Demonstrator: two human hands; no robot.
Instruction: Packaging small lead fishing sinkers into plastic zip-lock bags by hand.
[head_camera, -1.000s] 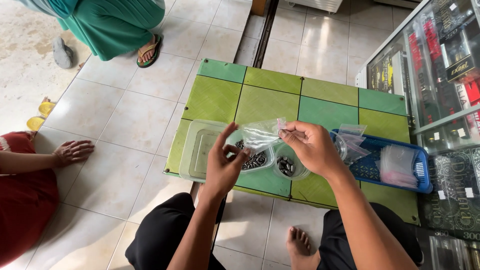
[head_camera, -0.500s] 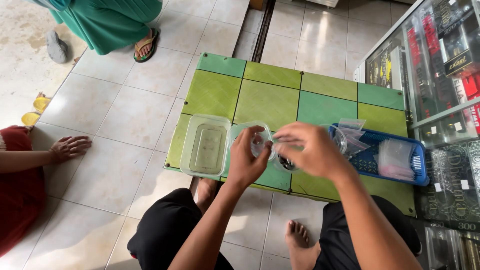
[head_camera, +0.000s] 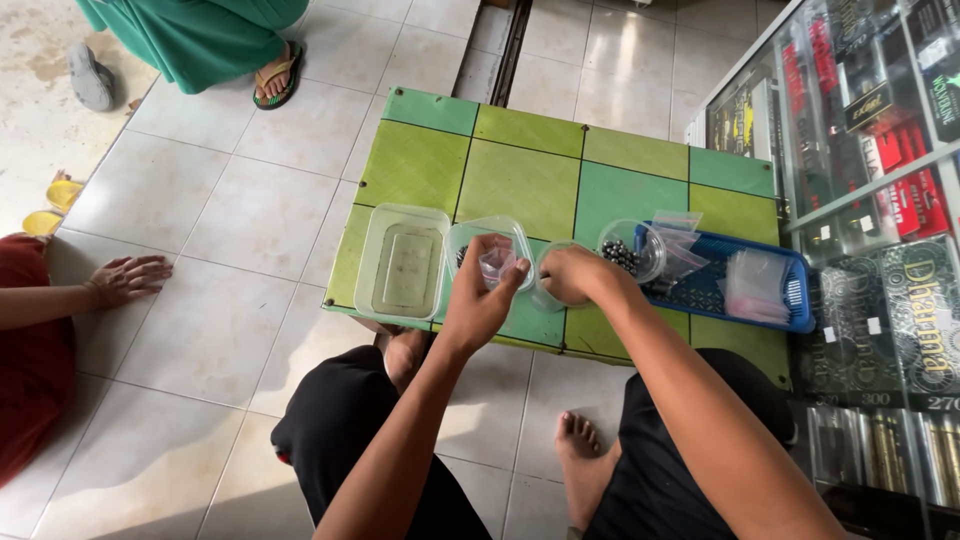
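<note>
My left hand (head_camera: 486, 297) pinches a small clear plastic bag (head_camera: 494, 260) over a round clear container (head_camera: 470, 240) on the green low table (head_camera: 520, 160). My right hand (head_camera: 572, 275) reaches down into another clear round container (head_camera: 548, 296) beside it, fingers bunched; what they hold is hidden. A third clear cup holding small dark beads (head_camera: 622, 255) stands just right of that hand. An empty rectangular clear tub (head_camera: 402, 262) sits to the left.
A blue basket (head_camera: 790, 290) with several small clear bags lies at the table's right end. A glass display case (head_camera: 880, 180) stands at the right. Another person's hand (head_camera: 128, 278) rests on the floor at left; a person in green clothing and sandals (head_camera: 270, 75) stands beyond.
Both hands came down from chest height to the containers. The clear bag, earlier stretched between both hands, is now only in my left; my right dipped into the neighbouring container.
</note>
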